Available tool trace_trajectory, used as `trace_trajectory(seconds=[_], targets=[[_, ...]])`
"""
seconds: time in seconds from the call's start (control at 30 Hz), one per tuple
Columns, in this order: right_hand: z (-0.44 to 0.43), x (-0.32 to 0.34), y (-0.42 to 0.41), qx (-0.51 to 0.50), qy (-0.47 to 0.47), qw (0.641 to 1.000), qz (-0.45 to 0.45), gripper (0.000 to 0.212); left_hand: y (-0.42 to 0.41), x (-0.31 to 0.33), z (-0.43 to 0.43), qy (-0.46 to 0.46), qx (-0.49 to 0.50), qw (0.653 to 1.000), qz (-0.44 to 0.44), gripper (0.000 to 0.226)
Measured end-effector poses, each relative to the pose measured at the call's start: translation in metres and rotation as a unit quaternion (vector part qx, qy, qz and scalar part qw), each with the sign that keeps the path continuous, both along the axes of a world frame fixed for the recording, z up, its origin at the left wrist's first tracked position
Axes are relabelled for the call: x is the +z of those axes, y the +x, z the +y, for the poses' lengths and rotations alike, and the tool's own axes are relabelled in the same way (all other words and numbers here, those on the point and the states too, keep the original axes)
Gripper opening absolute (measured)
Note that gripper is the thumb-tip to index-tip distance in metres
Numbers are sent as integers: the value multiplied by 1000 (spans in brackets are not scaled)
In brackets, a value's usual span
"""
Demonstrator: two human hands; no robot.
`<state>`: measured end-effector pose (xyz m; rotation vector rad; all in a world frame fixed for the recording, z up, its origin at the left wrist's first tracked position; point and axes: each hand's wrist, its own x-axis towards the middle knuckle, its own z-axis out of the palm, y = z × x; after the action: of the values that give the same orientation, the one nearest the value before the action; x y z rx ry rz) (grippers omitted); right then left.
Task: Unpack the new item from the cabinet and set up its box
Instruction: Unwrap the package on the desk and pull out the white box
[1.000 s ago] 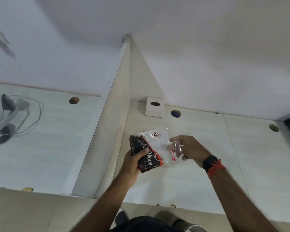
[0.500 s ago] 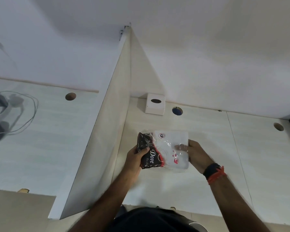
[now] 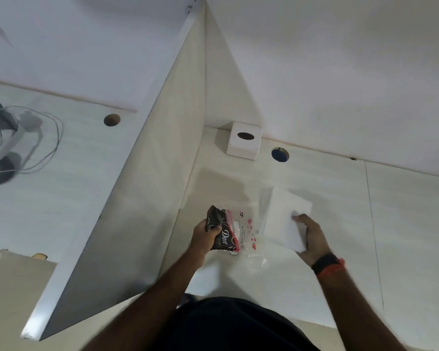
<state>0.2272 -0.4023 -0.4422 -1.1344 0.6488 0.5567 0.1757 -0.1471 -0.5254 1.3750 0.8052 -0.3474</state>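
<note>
My left hand (image 3: 205,234) grips the dark end of a clear plastic wrapper (image 3: 241,230) with black and red print, just above the desk. My right hand (image 3: 312,239) holds a white stack of tissues (image 3: 284,219), pulled out to the right of the wrapper's open end. A white cube tissue box (image 3: 242,145) with an oval slot on top stands at the back of the desk near the corner, apart from both hands.
A tall white divider panel (image 3: 147,188) runs along the left of the desk (image 3: 340,224). Round cable holes (image 3: 280,154) sit near the back wall. A headset with cables (image 3: 8,145) lies on the neighbouring desk to the left.
My right hand has drawn the white tissue stack out of the wrapper and moved it right. My left hand kept hold of the wrapper, now emptied and flatter.
</note>
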Motion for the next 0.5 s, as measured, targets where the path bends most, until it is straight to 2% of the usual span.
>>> trace_trajectory(seconds=[0.13, 0.23, 0.33, 0.4, 0.5], targets=[[32, -41, -7, 119, -29, 991, 54, 11, -1, -17, -12, -37, 9, 998, 45, 25], [43, -78, -11, 184, -155, 969, 54, 8, -5, -20, -14, 11, -7, 998, 56, 18], [44, -99, -9, 243, -267, 933, 12, 18, -6, -15, -6, 123, -31, 991, 46, 20], [45, -101, -4, 270, -341, 900, -15, 27, -4, -11, 0, 170, -47, 983, 41, 30], [49, -92, 8, 233, -399, 887, -23, 61, 3, -3, 11, 194, -43, 979, 45, 43]])
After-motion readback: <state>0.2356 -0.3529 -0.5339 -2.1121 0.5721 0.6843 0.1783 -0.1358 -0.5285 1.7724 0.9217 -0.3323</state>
